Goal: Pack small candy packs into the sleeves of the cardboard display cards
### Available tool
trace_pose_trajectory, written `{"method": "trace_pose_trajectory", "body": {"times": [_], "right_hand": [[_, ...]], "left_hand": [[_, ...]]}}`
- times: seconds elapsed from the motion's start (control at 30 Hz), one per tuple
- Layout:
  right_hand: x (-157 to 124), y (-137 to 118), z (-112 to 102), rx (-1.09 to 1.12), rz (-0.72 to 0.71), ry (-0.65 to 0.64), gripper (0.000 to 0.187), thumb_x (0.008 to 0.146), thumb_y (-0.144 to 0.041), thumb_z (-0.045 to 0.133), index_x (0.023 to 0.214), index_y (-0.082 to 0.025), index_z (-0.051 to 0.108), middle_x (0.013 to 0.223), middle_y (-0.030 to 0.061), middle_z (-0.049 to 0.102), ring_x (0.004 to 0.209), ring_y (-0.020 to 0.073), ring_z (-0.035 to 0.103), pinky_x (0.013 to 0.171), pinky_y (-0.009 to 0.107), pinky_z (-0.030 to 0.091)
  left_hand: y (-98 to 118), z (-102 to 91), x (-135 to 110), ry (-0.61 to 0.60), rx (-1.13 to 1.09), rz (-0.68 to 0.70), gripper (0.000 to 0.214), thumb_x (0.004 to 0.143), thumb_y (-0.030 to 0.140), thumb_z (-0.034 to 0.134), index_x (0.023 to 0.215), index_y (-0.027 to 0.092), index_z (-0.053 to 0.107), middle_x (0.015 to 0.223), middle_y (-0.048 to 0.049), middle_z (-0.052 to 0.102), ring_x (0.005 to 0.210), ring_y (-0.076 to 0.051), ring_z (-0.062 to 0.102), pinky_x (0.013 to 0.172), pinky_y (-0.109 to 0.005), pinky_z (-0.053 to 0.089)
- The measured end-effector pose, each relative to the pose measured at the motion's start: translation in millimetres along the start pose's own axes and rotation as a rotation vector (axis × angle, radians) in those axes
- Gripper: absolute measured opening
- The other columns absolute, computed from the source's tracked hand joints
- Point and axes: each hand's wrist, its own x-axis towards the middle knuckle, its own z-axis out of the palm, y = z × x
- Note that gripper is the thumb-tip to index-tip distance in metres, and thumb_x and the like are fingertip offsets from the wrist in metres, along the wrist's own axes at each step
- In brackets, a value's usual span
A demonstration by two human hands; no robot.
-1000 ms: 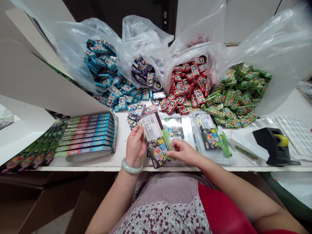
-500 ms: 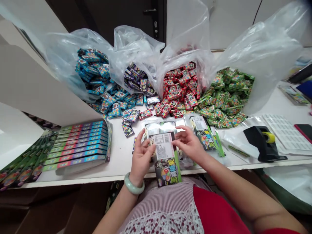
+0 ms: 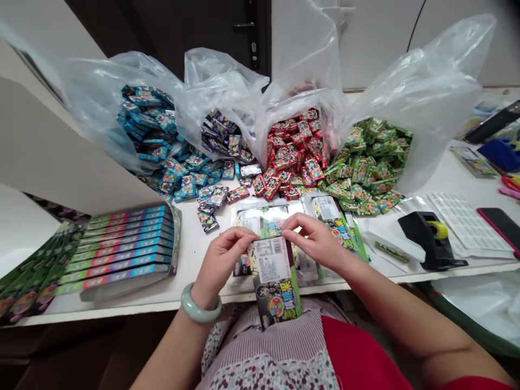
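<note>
My left hand [image 3: 224,258] pinches the top left corner of a flat candy packet [image 3: 276,284], printed black and green with a white barcode label. The packet's top right corner is between the thumb and finger of my right hand [image 3: 313,239]. It hangs over the table's front edge, its lower end close to the apron. Behind it lie clear plastic sleeves [image 3: 303,206] with similar packets, partly covered by my hands. Another labelled packet [image 3: 324,208] is to the right of my right hand.
Plastic bags spill small blue boxes [image 3: 148,124], purple boxes [image 3: 221,130], red boxes [image 3: 290,146] and green boxes [image 3: 374,157] across the back. Filled packs [image 3: 117,246] are stacked at left. A tape dispenser [image 3: 430,238], sticker sheets [image 3: 467,222] and a phone [image 3: 501,227] lie at right.
My left hand has shifted left and down, and both hands now pinch the packet's top corners. The packet sits slightly lower. The camera view has shifted a little.
</note>
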Motion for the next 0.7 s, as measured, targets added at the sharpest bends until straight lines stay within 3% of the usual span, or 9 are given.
{"method": "trace_pose_trajectory", "body": {"times": [0.1,0.23,0.33,0.47,0.7], "right_hand": [[6.4,1.2,0.7,0.175,0.085,-0.008,0.013,0.080,-0.031,0.064,0.082,-0.021,0.055,0.081,0.0008,0.059,0.075,0.0134,0.057,0.065,0.028,0.046],[10.6,-2.7,0.5,0.275,0.172,-0.082,0.028,0.077,-0.027,0.065,0.102,-0.023,0.053,0.081,-0.0006,0.058,0.070,0.0125,0.056,0.058,0.026,0.047],[7.6,-10.7,-2.4,0.036,0.060,-0.111,0.007,0.083,-0.026,0.060,0.089,-0.022,0.058,0.088,0.0029,0.061,0.081,0.0146,0.057,0.064,0.027,0.048],[5.9,-20.2,-3.8,-0.154,-0.108,-0.178,0.010,0.085,-0.030,0.061,0.082,-0.021,0.058,0.095,0.0050,0.062,0.089,0.0167,0.056,0.068,0.028,0.047],[22.8,-33.9,6.7,-0.023,0.085,-0.150,0.012,0.078,-0.029,0.065,0.077,-0.018,0.059,0.073,0.0005,0.061,0.065,0.0115,0.054,0.057,0.025,0.043]], "left_hand": [[4.7,-1.5,3.2,-0.001,-0.100,-0.008,0.010,0.076,0.027,0.071,0.077,0.018,0.068,0.078,-0.0014,0.065,0.076,-0.011,0.059,0.071,-0.022,0.047],[7.0,-2.6,2.5,0.012,-0.165,-0.056,0.033,0.073,0.025,0.073,0.105,0.022,0.065,0.076,0.0004,0.065,0.068,-0.011,0.058,0.064,-0.022,0.048],[10.6,-3.1,-1.0,-0.016,-0.052,0.038,0.011,0.077,0.024,0.070,0.087,0.019,0.069,0.086,-0.0042,0.067,0.081,-0.014,0.062,0.073,-0.026,0.050],[16.3,-0.7,-5.6,-0.036,-0.044,0.170,0.005,0.077,0.022,0.069,0.078,0.018,0.067,0.087,-0.0046,0.067,0.087,-0.016,0.063,0.079,-0.029,0.051],[10.7,7.0,-5.0,0.077,-0.154,0.067,0.008,0.074,0.021,0.071,0.078,0.018,0.064,0.074,0.0005,0.062,0.069,-0.010,0.057,0.064,-0.022,0.047]]}}
